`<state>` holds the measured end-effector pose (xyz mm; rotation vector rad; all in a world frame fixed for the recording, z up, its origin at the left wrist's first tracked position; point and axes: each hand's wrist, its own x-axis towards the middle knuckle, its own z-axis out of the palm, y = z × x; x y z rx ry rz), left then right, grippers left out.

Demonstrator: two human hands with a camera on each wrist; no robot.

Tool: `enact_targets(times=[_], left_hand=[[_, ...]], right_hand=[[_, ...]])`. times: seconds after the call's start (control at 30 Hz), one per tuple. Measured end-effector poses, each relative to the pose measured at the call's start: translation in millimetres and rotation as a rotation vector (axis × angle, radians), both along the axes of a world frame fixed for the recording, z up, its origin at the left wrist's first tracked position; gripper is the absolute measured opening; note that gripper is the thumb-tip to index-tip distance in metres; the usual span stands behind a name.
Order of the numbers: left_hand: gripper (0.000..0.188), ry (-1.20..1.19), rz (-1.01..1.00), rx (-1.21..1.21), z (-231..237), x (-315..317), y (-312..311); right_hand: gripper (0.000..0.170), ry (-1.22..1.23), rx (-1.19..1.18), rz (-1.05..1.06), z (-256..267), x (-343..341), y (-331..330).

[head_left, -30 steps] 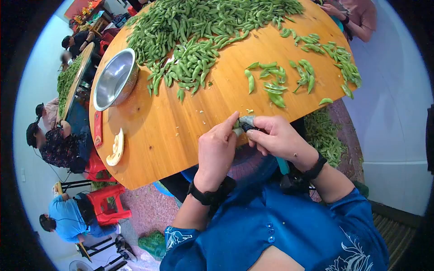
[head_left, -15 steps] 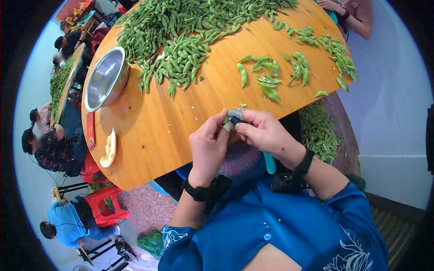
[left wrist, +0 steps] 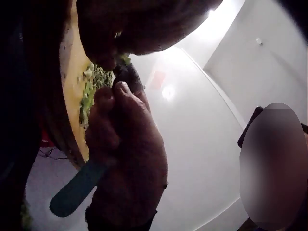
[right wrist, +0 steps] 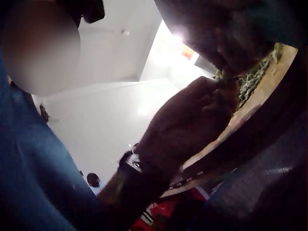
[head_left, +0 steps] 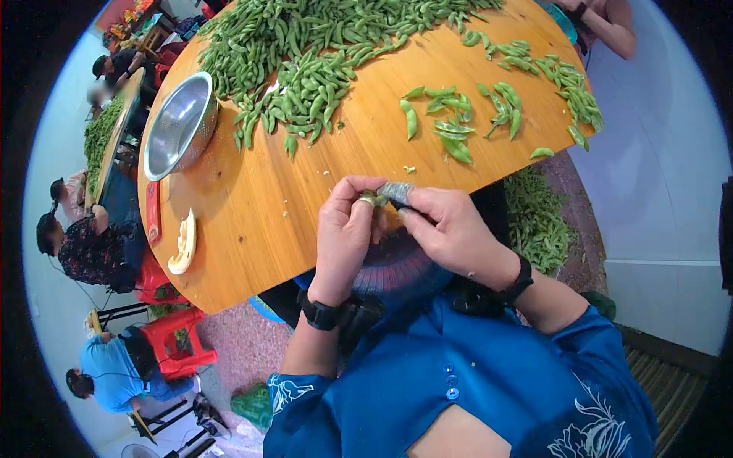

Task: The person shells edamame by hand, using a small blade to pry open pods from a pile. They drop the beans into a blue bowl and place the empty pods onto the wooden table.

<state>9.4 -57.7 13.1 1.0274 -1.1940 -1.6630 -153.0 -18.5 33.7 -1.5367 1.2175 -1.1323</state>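
Note:
Fingertips of the left hand pinch a small green pod in the head view, just off the table's near edge. Against it work the curled fingers of the right hand, with grey wrapping round the index finger and something dark by the thumb. A teal handle sticks out of the right hand in the left wrist view; its other end is hidden. Both hands meet at the fingertips. Dim light hides detail in the right wrist view, where the left hand wears a watch.
Green pods are heaped across the far side of the wooden table, with smaller groups to the right. A metal colander, a red object and a pale curved piece lie left. Other people sit around.
The left fingers have spread and moved slightly up and around the pod; the right hand has shifted a little. The teal handle seen below the right hand is now hidden in the head view.

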Motion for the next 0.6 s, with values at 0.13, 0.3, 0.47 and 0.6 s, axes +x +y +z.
enact_targets(times=[0.13, 0.3, 0.47, 0.6], left_hand=[[0.019, -0.303, 0.069, -0.065, 12.0, -3.6, 9.5], [0.016, -0.566, -0.135, -0.417, 6.6, 7.6, 36.3], [0.01, -0.812, -0.22, -0.712, 34.0, 2.9, 20.3], [0.013, -1.096, 0.156, -0.892, 34.2, -3.2, -56.2]], right_hand=[[0.021, 0.094, -0.053, -0.009, 2.5, -3.8, 0.6], [0.029, 0.436, -0.09, -0.303, -22.2, -65.6, -35.8], [0.016, 0.731, -0.212, -0.522, -27.8, -118.6, -55.8], [0.016, 0.646, -0.186, -0.476, -24.4, -117.8, -52.1]])
